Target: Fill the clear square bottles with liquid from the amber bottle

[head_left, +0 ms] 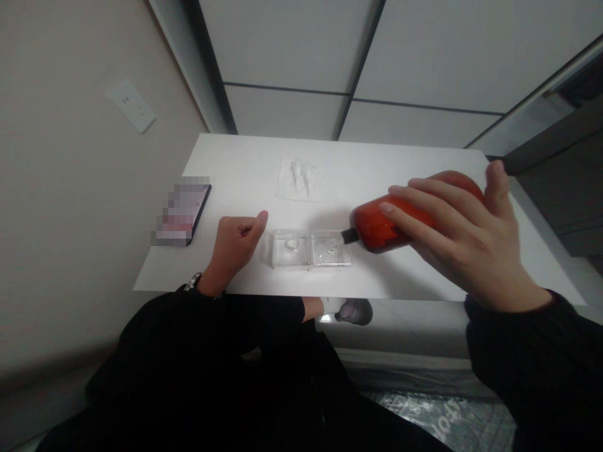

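My right hand [464,235] is wrapped round an orange-red bottle [377,227], tipped on its side with its dark nozzle pointing left at the right well of a clear two-well case [311,248] on the white table [245,169]. A small ring shape lies in the left well. My left hand [234,246] rests on the table just left of the case, fingers curled into a loose fist, thumb out toward the case, holding nothing that I can see.
A phone [183,213] lies at the table's left edge near the wall. A white tissue [301,179] with small clear pieces on it sits behind the case. A wall socket [131,106] is on the left wall. My dark-clothed legs are below the table's front edge.
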Demonstrator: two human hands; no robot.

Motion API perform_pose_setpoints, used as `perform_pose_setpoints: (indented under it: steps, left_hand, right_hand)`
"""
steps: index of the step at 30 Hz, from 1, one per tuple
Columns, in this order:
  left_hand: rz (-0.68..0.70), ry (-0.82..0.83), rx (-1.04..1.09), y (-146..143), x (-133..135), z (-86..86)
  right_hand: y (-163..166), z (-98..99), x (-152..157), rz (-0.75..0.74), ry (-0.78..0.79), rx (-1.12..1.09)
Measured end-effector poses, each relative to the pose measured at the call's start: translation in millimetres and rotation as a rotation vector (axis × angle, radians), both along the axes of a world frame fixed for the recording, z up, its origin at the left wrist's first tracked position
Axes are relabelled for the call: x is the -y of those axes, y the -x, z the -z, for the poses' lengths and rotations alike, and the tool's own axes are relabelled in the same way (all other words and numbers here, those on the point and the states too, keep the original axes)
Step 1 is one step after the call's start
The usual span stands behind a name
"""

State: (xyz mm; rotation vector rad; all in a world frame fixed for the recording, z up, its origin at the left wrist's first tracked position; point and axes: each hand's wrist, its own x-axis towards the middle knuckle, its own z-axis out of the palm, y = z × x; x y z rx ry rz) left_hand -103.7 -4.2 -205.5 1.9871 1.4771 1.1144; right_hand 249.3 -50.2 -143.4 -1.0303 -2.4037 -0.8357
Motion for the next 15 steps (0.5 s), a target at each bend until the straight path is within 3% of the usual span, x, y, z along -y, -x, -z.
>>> perform_pose_setpoints:
  steps: [9,15]
  left_hand:
    - [0.004,0.0,0.009,-0.9,0.1,-2.8]
    - [0.003,0.001,0.006,-1.2,0.3,-1.6]
  right_hand:
    - [1.7,2.6,1.4,-0.008,0.002,0.043]
    - [1.1,3.9,0.7,-0.001,0.139,-0.056]
